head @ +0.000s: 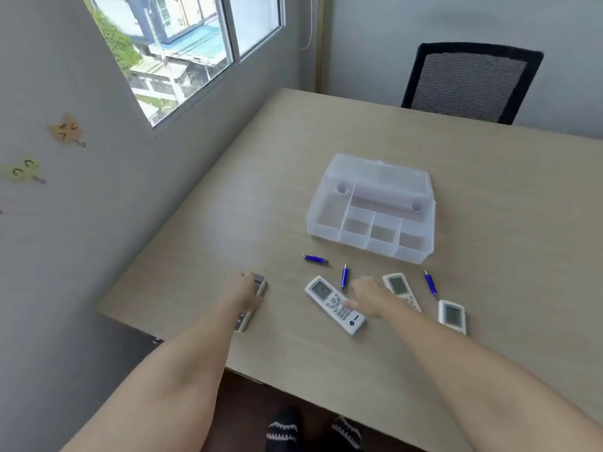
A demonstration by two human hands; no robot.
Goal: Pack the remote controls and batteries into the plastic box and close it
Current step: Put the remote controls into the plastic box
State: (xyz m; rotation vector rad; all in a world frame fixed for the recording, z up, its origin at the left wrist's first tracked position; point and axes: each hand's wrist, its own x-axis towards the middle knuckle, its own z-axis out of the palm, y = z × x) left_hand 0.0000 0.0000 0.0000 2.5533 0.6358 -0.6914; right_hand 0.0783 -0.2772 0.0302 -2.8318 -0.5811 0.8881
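- Head view: the pale wood-grain surface [326,353] fills the middle, with a black mesh-backed chair [470,83] at its far edge and a window [182,53] in the wall to the left.
- The clear plastic box [372,207] sits open toward the far middle, its lid tipped back; the divided compartments hold nothing that I can see.
- The white remote [334,303] lies at an angle near the front, screen end pointing away. The right hand [367,296] rests flat over its right side with loosely spread fingers, not closed around it.
- The grey remote [251,301] lies well to the left, mostly covered by the left hand [243,288], which lies on top of it; whether the fingers grip its edges I cannot tell.
- A second white remote [399,287] lies just past the right hand, partly hidden by it.
- A small square remote [452,316] lies farthest right.
- Three blue batteries lie between the remotes and the box: the left battery [315,258], the middle battery [344,277] just beside the right hand, and the right battery [430,283].
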